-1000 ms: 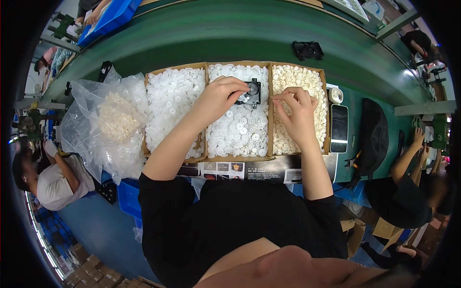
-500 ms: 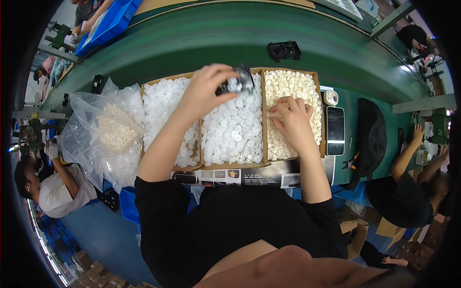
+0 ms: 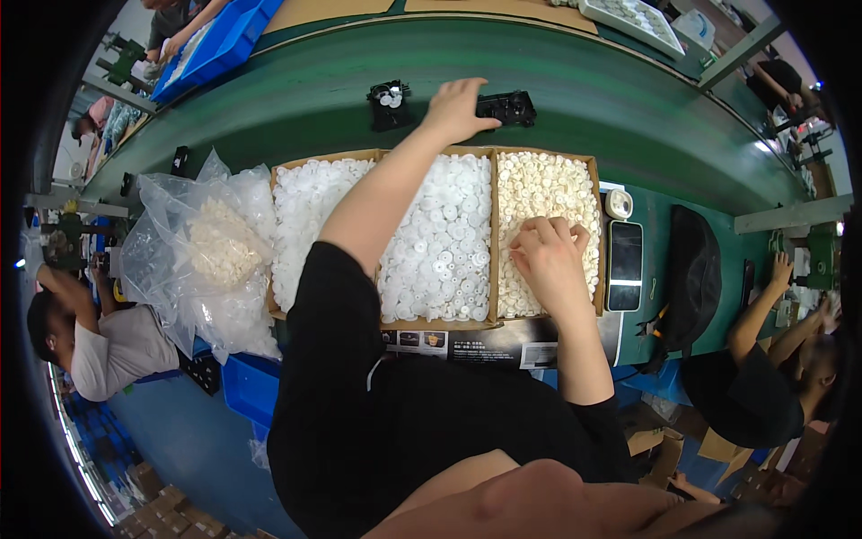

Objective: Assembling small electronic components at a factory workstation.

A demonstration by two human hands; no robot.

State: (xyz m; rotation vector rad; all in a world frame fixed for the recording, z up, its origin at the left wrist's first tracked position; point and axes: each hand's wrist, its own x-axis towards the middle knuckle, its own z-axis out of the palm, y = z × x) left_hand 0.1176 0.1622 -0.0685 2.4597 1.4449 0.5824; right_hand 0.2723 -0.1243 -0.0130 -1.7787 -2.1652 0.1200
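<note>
Brown cardboard trays [image 3: 494, 235] hold white discs [image 3: 440, 256] and cream parts [image 3: 546, 184] at centre frame; past them a green surface [image 3: 628, 117] curves across the top, a co-worker's arm [image 3: 203, 22] at upper left. My right hand [image 3: 549, 259] is curled over the cream parts, centre right; whether it pinches one, I cannot tell. Farther, upper centre, my left hand [image 3: 456, 111] is spread open beside a black housing [image 3: 514, 109].
</note>
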